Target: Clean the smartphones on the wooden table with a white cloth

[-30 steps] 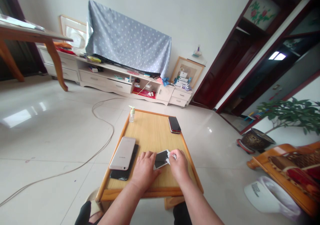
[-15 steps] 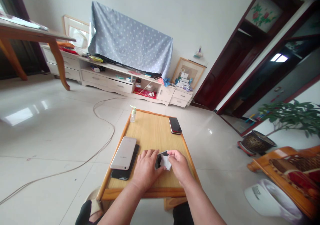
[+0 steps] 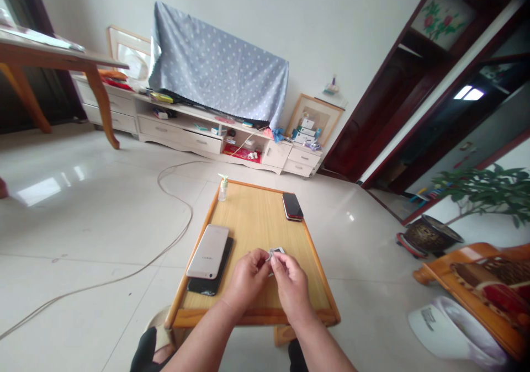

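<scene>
A small, thin white wipe [image 3: 271, 255] is pinched between the fingertips of a person's left hand [image 3: 247, 278] and right hand [image 3: 292, 282], both closed on it above a white-framed smartphone [image 3: 280, 250], mostly hidden, on a low, pale wooden table [image 3: 252, 212] with an orange-brown rim. To the left, a rose-gold smartphone [image 3: 208, 250] lies face down on a black smartphone [image 3: 222, 270]; a clear pump bottle [image 3: 222, 191] with a pale green top stands at the far left corner, its fill level too small to tell. Right of the table, a translucent bag lines a white plastic bucket [image 3: 430, 328], and a dark, gold-patterned pot [image 3: 430, 237] holds a leafy green plant [image 3: 482, 192]. Beyond, small white items sit on red material in an open compartment of a white cabinet [image 3: 178, 136].
</scene>
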Motion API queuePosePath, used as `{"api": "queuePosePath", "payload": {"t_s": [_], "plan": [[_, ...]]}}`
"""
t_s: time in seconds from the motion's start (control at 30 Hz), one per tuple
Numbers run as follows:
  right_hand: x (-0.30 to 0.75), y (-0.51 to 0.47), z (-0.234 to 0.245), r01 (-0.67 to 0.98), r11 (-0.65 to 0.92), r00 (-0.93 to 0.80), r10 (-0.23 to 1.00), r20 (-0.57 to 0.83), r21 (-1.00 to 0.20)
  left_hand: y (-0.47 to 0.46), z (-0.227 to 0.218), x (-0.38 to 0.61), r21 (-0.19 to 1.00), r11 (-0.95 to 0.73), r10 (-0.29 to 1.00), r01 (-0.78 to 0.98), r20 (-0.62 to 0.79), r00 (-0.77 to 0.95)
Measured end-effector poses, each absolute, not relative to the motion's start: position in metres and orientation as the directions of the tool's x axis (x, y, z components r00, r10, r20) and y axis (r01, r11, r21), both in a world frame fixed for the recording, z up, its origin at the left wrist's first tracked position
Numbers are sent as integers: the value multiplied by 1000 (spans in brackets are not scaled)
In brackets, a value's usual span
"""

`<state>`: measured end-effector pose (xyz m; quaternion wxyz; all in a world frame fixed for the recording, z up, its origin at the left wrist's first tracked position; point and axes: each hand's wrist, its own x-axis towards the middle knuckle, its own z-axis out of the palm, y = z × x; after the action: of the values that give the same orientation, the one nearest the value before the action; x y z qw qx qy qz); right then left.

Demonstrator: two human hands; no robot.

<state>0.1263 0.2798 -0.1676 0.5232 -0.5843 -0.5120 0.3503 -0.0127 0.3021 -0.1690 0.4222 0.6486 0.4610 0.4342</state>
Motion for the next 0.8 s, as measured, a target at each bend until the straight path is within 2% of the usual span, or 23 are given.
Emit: {"api": "queuePosePath", "payload": {"t_s": [0.1, 0.2, 0.33, 0.43, 0.63, 0.7, 0.8], "plan": [[130, 285, -171, 195, 39, 255, 963, 89, -980, 300, -168, -16, 942, -264, 943, 208, 207, 262], [146, 294, -181, 336, 16, 321, 938, 130, -942, 300, -172, -23, 862, -297, 948, 411, 216, 231], [168, 300, -192, 692, -19, 287, 924, 251, -721, 299, -179, -33, 677, -341, 940, 652, 260, 222], [174, 300, -193, 812, -43, 259, 920, 293, -581, 294, -181, -34, 601, -335, 942, 726, 226, 248], [168, 292, -190, 899, 11, 149, 933, 328, -439, 293, -184, -31, 571, -321, 947, 756, 205, 247], [160, 283, -187, 892, 60, 101, 939, 328, -448, 294, -185, -31, 581, -318, 948, 749, 212, 238], [144, 263, -180, 830, 184, -21, 954, 300, -526, 294, -184, -30, 597, -314, 949, 739, 221, 224]]}}
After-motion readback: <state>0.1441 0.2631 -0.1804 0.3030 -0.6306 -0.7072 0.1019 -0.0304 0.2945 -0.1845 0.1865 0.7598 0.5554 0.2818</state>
